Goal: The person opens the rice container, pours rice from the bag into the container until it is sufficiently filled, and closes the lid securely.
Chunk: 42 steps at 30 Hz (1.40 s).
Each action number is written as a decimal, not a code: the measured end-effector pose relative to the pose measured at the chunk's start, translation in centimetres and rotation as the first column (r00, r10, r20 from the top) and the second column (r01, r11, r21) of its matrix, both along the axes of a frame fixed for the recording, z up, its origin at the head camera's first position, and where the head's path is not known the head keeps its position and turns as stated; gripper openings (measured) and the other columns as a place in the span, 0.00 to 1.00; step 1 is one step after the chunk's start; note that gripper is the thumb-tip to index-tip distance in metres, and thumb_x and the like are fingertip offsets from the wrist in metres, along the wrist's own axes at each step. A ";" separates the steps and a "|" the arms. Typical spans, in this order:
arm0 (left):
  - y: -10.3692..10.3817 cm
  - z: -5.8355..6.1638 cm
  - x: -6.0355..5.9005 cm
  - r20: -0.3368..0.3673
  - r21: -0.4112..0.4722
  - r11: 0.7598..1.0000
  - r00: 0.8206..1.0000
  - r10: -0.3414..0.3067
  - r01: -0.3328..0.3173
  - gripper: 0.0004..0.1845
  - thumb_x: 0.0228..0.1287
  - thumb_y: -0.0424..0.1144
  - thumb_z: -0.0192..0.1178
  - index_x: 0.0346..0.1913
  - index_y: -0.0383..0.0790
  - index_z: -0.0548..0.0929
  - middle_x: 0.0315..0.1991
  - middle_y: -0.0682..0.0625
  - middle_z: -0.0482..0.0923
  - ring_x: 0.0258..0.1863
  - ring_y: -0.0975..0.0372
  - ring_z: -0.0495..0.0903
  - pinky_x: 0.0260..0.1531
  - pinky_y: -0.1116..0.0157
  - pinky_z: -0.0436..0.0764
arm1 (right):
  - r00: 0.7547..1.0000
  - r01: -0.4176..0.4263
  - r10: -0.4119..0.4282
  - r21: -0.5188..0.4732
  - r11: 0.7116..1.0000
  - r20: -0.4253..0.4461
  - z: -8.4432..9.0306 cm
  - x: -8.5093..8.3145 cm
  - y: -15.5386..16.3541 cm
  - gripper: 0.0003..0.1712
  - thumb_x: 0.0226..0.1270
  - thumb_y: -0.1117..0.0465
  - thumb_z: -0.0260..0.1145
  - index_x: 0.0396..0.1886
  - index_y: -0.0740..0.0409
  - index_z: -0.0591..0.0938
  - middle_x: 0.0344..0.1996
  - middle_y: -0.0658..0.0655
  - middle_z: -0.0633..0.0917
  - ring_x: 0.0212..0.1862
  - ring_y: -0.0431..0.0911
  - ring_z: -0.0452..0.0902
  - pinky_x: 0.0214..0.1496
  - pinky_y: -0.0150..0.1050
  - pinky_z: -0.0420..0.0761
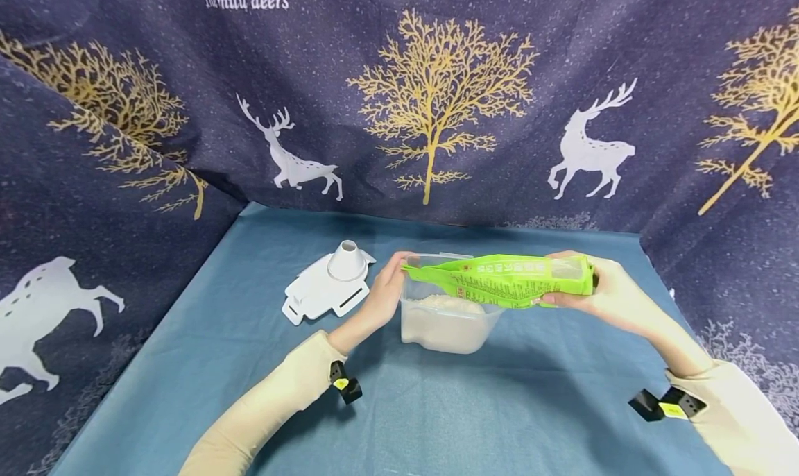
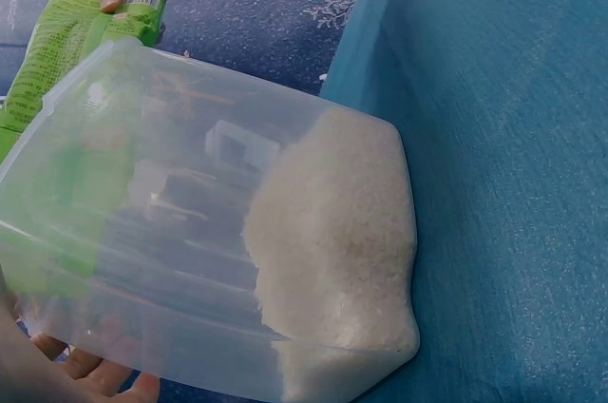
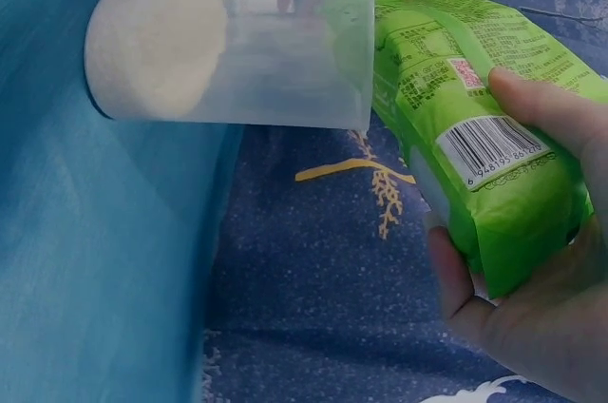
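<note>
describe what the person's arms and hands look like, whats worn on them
Both arms wear long cream-beige sleeves that end at the wrists. The left hand and right hand are bare, with no gloves; no rings or watch are visible. A small black clip-like device with a yellow label sits at the left wrist, and a similar one at the right wrist.
</note>
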State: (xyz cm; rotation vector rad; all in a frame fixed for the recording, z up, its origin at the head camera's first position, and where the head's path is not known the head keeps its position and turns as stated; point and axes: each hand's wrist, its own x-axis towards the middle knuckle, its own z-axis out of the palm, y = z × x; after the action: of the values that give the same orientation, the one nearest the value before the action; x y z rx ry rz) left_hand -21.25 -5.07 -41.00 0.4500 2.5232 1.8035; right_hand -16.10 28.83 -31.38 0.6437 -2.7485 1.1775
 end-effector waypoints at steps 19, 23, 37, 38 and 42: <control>0.1 1.0 0.5 -0.004 0.012 0.999 0.999 -0.038 0.039 0.21 0.80 0.39 0.32 0.63 0.34 0.69 0.48 0.30 0.77 0.11 0.72 0.53 0.15 0.71 0.57 | 0.995 0.050 -0.044 0.067 0.997 -0.087 0.7 0.4 -0.1 0.32 0.45 0.62 0.80 0.54 0.47 0.81 0.40 0.36 0.85 0.40 0.30 0.80 0.37 0.23 0.76; 0.0 3.1 1.8 -0.005 0.012 0.998 0.998 -0.058 0.058 0.20 0.79 0.36 0.32 0.62 0.30 0.69 0.55 0.33 0.76 0.12 0.72 0.54 0.18 0.71 0.59 | 0.994 0.055 -0.047 0.077 0.996 -0.095 0.7 0.4 -0.1 0.32 0.45 0.61 0.80 0.53 0.46 0.81 0.40 0.36 0.85 0.39 0.30 0.80 0.37 0.23 0.75; 0.2 0.5 0.2 -0.018 0.028 0.999 0.999 -0.032 0.033 0.21 0.80 0.38 0.31 0.61 0.33 0.70 0.56 0.35 0.78 0.23 0.59 0.62 0.25 0.67 0.62 | 0.982 0.087 -0.057 0.161 0.983 -0.182 1.3 0.8 -0.4 0.32 0.44 0.59 0.81 0.53 0.48 0.82 0.37 0.46 0.87 0.33 0.31 0.78 0.33 0.25 0.73; 0.2 0.3 0.1 -0.021 0.030 0.999 0.999 -0.028 0.029 0.21 0.80 0.40 0.31 0.62 0.34 0.70 0.56 0.36 0.78 0.22 0.60 0.61 0.24 0.67 0.62 | 0.982 0.083 -0.052 0.168 0.982 -0.184 1.3 0.8 -0.4 0.32 0.44 0.58 0.81 0.53 0.48 0.81 0.37 0.46 0.87 0.33 0.31 0.78 0.32 0.26 0.73; 0.2 -0.2 0.0 -0.031 0.033 0.999 0.999 -0.013 0.014 0.21 0.80 0.43 0.32 0.62 0.39 0.71 0.55 0.39 0.79 0.20 0.61 0.60 0.23 0.66 0.61 | 0.982 0.074 -0.041 0.178 0.981 -0.184 1.5 0.9 -0.3 0.31 0.46 0.57 0.80 0.53 0.50 0.81 0.37 0.42 0.86 0.32 0.31 0.78 0.31 0.26 0.74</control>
State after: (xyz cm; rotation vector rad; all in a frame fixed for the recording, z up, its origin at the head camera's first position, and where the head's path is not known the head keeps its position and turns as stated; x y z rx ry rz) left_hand -21.30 -4.92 -41.18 0.4980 2.5074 1.8509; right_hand -15.15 28.49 -29.83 0.6478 -2.7209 0.8152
